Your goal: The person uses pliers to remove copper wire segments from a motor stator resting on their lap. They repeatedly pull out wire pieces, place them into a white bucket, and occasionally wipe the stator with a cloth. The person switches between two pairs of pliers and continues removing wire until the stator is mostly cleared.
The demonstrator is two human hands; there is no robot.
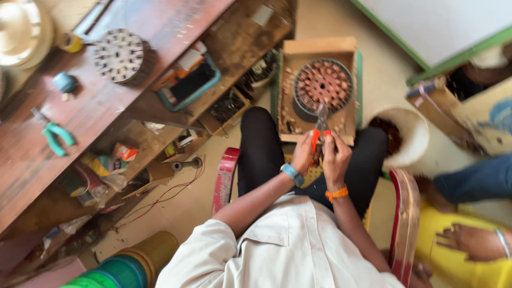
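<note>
both hands, left (303, 154) and right (335, 154), fingers closed round orange pliers (320, 130), nipping copper windings in stator (323, 85); next needs steady pull.

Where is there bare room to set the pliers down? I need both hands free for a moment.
Bare bench top lies between the round slotted core and the green-handled pliers. Floor beside the red chair arm is open too. The cardboard box is crowded, and the shelf is cluttered.

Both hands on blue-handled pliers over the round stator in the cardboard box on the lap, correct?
Nearly. The head view shows the pliers have orange handles, not blue. The left hand and right hand both hold them over the round stator in the cardboard box.
</note>
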